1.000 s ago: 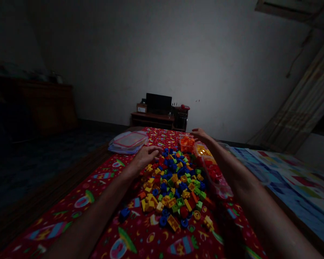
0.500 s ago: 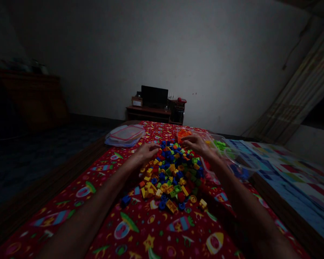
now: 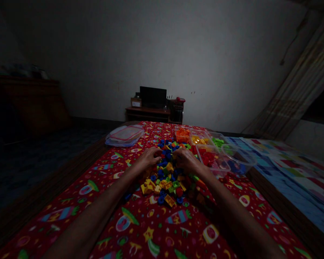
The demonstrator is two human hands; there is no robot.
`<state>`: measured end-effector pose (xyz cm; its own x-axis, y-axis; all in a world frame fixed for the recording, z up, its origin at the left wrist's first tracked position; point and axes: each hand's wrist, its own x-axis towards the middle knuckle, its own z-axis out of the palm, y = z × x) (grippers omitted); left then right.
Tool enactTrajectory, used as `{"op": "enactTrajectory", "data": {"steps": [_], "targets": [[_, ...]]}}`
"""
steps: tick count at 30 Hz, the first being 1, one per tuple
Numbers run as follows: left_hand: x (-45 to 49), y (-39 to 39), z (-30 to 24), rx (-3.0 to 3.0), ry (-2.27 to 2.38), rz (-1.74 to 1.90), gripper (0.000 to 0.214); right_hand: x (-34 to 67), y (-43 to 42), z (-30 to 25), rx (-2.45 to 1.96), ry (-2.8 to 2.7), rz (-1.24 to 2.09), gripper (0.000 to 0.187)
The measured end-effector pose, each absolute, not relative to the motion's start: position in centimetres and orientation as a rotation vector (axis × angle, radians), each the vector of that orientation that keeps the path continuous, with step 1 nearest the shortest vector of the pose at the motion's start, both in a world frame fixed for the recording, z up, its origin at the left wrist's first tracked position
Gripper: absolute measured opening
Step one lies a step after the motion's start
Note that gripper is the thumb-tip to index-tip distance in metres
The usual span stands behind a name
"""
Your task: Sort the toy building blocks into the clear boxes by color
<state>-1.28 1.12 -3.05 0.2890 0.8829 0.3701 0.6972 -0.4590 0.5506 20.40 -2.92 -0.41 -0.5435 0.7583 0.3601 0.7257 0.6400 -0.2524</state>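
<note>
A heap of small plastic bricks point(image 3: 169, 172) in blue, yellow, red, green and orange lies on a red patterned cloth point(image 3: 140, 226). My left hand point(image 3: 149, 157) rests on the heap's left side with its fingers curled down into the bricks. My right hand point(image 3: 185, 159) lies on the heap's right side, fingers bent over the bricks. The two hands almost meet at the heap's far middle. What either hand grips, if anything, is hidden in the dim light.
Clear tubs of sorted bricks, orange point(image 3: 182, 135), yellow, green point(image 3: 219, 142), red point(image 3: 210, 157) and blue, stand right of the heap. Stacked clear lids point(image 3: 125, 135) lie at the far left of the cloth. A low stand with a dark screen point(image 3: 152, 98) is by the wall.
My right hand came back from the tubs at the far right and dropped onto the heap. My left hand stayed on the heap's left side. The view tilted down slightly.
</note>
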Motion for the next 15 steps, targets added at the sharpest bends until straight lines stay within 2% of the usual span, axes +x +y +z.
{"op": "enactTrajectory", "data": {"steps": [4, 7, 11, 15], "targets": [[-1.4, 1.2, -2.9, 2.149, 1.383, 0.957, 0.026, 20.9, -3.5, 0.5, -1.338, -2.443, 0.149, 0.024], [-1.6, 1.4, -2.9, 2.066, 1.344, 0.976, 0.021, 21.3, -3.9, 0.7, -1.375, -2.424, 0.134, 0.03], [-2.0, 1.3, -2.5, 1.97, 1.221, 1.006, 0.033, 21.7, -3.9, 0.4, -1.365, -2.356, 0.138, 0.041], [-2.3, 0.9, -1.7, 1.905, 1.069, 1.006, 0.044, 21.8, -3.2, 0.1, -1.291, -2.242, 0.211, 0.04]]}}
